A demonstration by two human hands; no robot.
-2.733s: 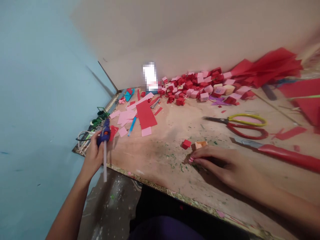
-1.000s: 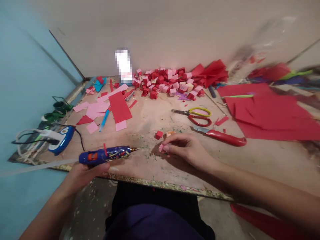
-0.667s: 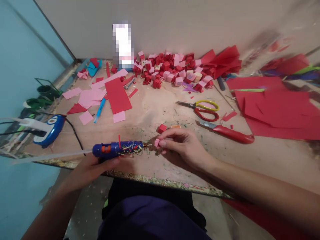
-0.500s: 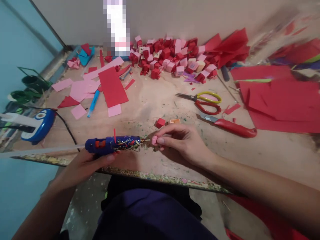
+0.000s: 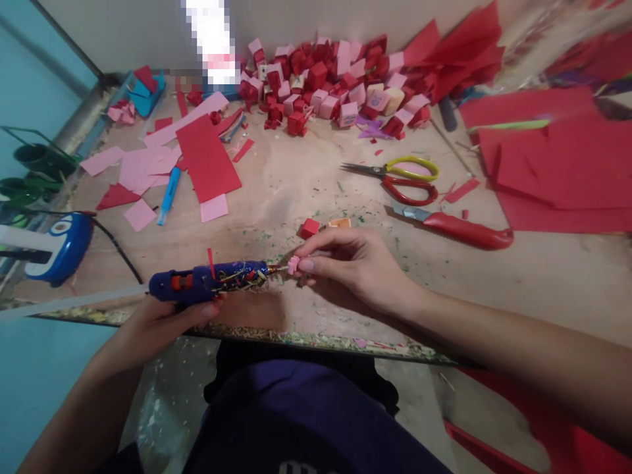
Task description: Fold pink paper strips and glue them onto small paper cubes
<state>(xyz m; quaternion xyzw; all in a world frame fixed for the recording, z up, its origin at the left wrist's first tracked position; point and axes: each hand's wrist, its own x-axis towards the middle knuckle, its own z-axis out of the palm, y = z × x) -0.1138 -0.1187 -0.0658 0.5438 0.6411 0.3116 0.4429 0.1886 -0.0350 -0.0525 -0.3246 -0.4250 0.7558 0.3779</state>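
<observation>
My left hand is wrapped round a blue glue gun from below, near the table's front edge. A translucent glue stick sticks out of its rear, and stringy scraps cling to its barrel. Between the thumb and fingers of my right hand is a small pink foam piece. The gun's nozzle points right and meets or almost meets this piece; I cannot tell which. Just behind my right fingers lie a red foam cube and an orange-and-white small block, partly covered.
Scissors and a red-handled cutter lie right of centre. Many pink and red cubes are heaped at the back. Red sheets cover the right side; pink scraps and a blue pen-like tool lie left.
The view has shifted a little, so the table items sit higher in the picture. The pink piece and the nozzle tip have come closer together. Both hands keep their grips.
</observation>
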